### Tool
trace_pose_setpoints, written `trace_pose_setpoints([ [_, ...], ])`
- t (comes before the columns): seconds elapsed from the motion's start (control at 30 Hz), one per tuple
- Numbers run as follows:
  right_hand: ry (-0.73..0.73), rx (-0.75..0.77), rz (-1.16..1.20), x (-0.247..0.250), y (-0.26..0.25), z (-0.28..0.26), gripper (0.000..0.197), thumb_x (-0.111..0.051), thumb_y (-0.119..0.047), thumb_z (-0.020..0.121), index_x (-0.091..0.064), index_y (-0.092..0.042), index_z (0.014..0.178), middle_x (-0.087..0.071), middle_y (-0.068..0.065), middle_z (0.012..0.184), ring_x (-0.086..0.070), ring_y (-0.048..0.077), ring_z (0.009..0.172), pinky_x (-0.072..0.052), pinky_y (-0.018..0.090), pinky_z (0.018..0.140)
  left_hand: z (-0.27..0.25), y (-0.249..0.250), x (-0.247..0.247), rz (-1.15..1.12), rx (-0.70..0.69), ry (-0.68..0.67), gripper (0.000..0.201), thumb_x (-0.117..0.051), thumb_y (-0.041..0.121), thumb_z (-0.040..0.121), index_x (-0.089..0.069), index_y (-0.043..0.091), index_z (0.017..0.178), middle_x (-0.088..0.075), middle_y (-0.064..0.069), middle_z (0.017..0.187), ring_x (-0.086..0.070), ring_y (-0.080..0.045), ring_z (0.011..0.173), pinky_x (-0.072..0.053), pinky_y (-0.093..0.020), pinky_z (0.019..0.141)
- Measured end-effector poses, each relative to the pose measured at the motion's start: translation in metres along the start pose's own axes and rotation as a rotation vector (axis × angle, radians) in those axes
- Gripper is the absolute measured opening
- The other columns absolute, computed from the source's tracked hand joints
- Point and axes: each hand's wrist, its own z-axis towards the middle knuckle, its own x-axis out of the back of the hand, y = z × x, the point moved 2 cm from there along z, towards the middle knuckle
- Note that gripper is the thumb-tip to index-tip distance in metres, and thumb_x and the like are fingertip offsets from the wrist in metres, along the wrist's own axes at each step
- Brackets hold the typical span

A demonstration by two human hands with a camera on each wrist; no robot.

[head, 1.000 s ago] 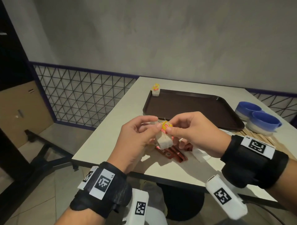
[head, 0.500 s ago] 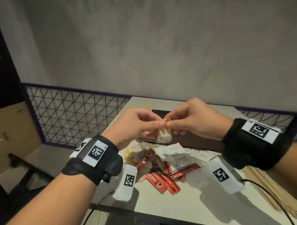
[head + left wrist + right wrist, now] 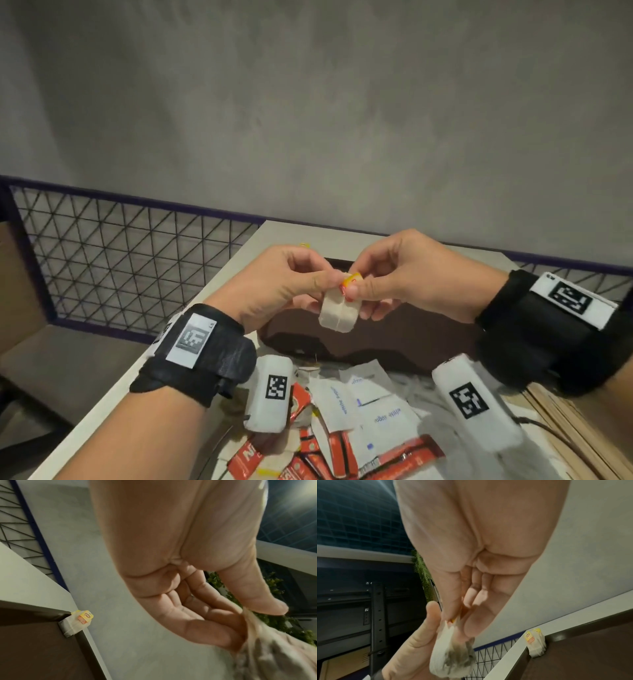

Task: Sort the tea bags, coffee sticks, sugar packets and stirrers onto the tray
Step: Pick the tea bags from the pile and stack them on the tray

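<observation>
Together, left hand [image 3: 274, 284] and right hand [image 3: 404, 274] raised, each pinching one tea bag [image 3: 339, 308] above tray [image 3: 394, 339]

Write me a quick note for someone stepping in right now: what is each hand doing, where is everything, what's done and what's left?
Left hand and right hand both pinch one tea bag by its top, held in the air over the tray.
Done: one other tea bag leans at the tray's far corner.
Left: set down the held bag, then sort the pile on the table: coffee sticks, sugar packets, stirrers at the right edge.
</observation>
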Motion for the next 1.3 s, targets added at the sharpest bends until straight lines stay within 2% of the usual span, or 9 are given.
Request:
trace_pose_setpoints([
  [0.1, 0.001, -0.001, 0.030, 0.001, 0.006, 0.013, 0.030, -0.080, -0.015, 0.079, -0.073, 0.002, 0.102, -0.076, 0.023, 0.084, -0.075, 0.029, 0.075, -0.065, 0.036, 0.070, 0.005, -0.011, 0.010, -0.125, 0.008, -0.018, 0.012, -0.076, 0.019, 0.072, -0.082, 0.012, 0.080, -0.077, -0.009, 0.086, -0.071, -0.013, 0.069, -0.061, -0.026, 0.064],
  [0.27, 0.004, 0.035, -0.032, -0.003, 0.006, 0.034, 0.034, -0.081, -0.023, 0.071, -0.075, -0.001, 0.097, -0.076, 0.018, 0.077, -0.076, 0.027, 0.071, -0.065, 0.036, 0.068, 0.001, -0.014, 0.027, -0.066, 0.013, -0.005, 0.016, -0.074, 0.013, 0.076, -0.083, 0.010, 0.089, -0.078, -0.015, 0.097, -0.075, -0.019, 0.083, -0.064, -0.027, 0.071],
  [0.5, -0.016, 0.141, -0.259, -0.019, -0.011, 0.055, 0.024, -0.081, -0.027, 0.074, -0.081, -0.014, 0.093, -0.079, 0.004, 0.077, -0.077, 0.022, 0.071, -0.064, 0.040, 0.069, -0.005, -0.009, 0.043, 0.020, -0.047, 0.076, 0.014, -0.077, 0.016, 0.074, -0.082, 0.008, 0.085, -0.078, -0.012, 0.083, -0.071, -0.016, 0.071, -0.059, -0.024, 0.062],
  [0.63, -0.046, 0.192, -0.409, -0.021, -0.021, 0.062, 0.015, -0.078, -0.023, 0.083, -0.082, -0.018, 0.096, -0.076, -0.005, 0.068, -0.073, 0.010, 0.063, -0.062, 0.026, 0.064, -0.005, -0.012, 0.049, 0.037, -0.057, 0.102, 0.015, -0.078, 0.017, 0.073, -0.082, 0.009, 0.085, -0.077, -0.009, 0.080, -0.072, -0.014, 0.070, -0.060, -0.025, 0.064],
  [0.73, -0.057, 0.214, -0.463, -0.022, -0.024, 0.069, 0.015, -0.076, -0.026, 0.086, -0.082, -0.022, 0.099, -0.069, -0.012, 0.057, -0.066, 0.003, 0.052, -0.050, 0.013, 0.054, -0.003, -0.014, 0.054, 0.027, -0.067, 0.131, 0.019, -0.079, 0.019, 0.072, -0.082, 0.009, 0.087, -0.079, -0.010, 0.085, -0.073, -0.015, 0.073, -0.060, -0.026, 0.066],
  [0.87, -0.056, 0.227, -0.502, -0.024, -0.023, 0.075, 0.016, -0.072, -0.032, 0.089, -0.080, -0.030, 0.104, -0.068, -0.003, 0.058, -0.065, 0.007, 0.052, -0.050, 0.014, 0.053, -0.002, -0.016, 0.057, 0.038, -0.085, 0.169, 0.022, -0.081, 0.017, 0.069, -0.081, 0.007, 0.088, -0.080, -0.012, 0.087, -0.075, -0.016, 0.076, -0.062, -0.026, 0.068],
  [1.03, 0.002, 0.144, -0.167, -0.024, -0.004, 0.084, 0.044, -0.076, -0.039, 0.074, -0.075, -0.018, 0.113, -0.074, 0.011, 0.088, -0.069, 0.020, 0.071, -0.059, 0.032, 0.061, 0.001, -0.018, 0.065, 0.031, -0.070, 0.210, 0.021, -0.080, 0.013, 0.077, -0.079, 0.003, 0.095, -0.079, -0.017, 0.095, -0.073, -0.021, 0.080, -0.061, -0.028, 0.069],
  [1.17, -0.024, 0.073, 0.134, -0.028, 0.013, 0.083, 0.034, -0.077, -0.025, 0.074, -0.075, 0.001, 0.096, -0.073, 0.011, 0.080, -0.064, 0.018, 0.069, -0.055, 0.025, 0.058, 0.001, -0.019, 0.063, -0.023, -0.065, 0.236, 0.020, -0.081, 0.016, 0.073, -0.078, 0.005, 0.089, -0.077, -0.010, 0.085, -0.068, -0.018, 0.071, -0.056, -0.022, 0.058],
  [1.3, 0.019, 0.058, 0.253, -0.027, 0.023, 0.082, 0.028, -0.076, -0.017, 0.077, -0.074, 0.005, 0.095, -0.070, 0.015, 0.077, -0.064, 0.019, 0.067, -0.055, 0.025, 0.058, 0.001, -0.021, 0.062, -0.099, -0.037, 0.201, 0.029, -0.075, 0.019, 0.078, -0.077, 0.003, 0.102, -0.079, -0.015, 0.101, -0.073, -0.023, 0.086, -0.061, -0.026, 0.070],
])
